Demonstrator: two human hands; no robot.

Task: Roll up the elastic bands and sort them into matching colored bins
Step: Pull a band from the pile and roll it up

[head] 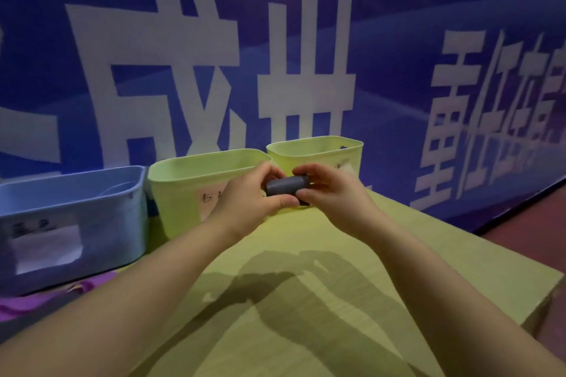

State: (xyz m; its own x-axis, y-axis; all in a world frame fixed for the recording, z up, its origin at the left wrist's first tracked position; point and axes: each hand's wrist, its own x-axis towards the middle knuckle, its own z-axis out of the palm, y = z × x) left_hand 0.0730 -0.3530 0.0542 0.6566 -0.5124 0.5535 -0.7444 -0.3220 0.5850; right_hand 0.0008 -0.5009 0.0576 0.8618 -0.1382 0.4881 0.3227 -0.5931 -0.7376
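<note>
Above the yellow-green table (352, 269), the left hand (248, 196) and the right hand (330, 193) pinch the two ends of a dark grey rolled band (286, 185), held level between them in front of the bins. Along the table's far edge stand a blue bin (76, 202), a pale green bin (183, 190) and a second pale green bin (315, 147), each with a paper label. Behind them hangs a blue banner (398, 24) with large white characters, and purple cloth (36, 300) lies at the lower left.

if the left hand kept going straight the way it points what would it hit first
Past the grey roll that the left hand pinches, probably the right hand, which holds the roll's other end. Behind them stands the right-most yellow-green bin, though depth is unclear.
</note>
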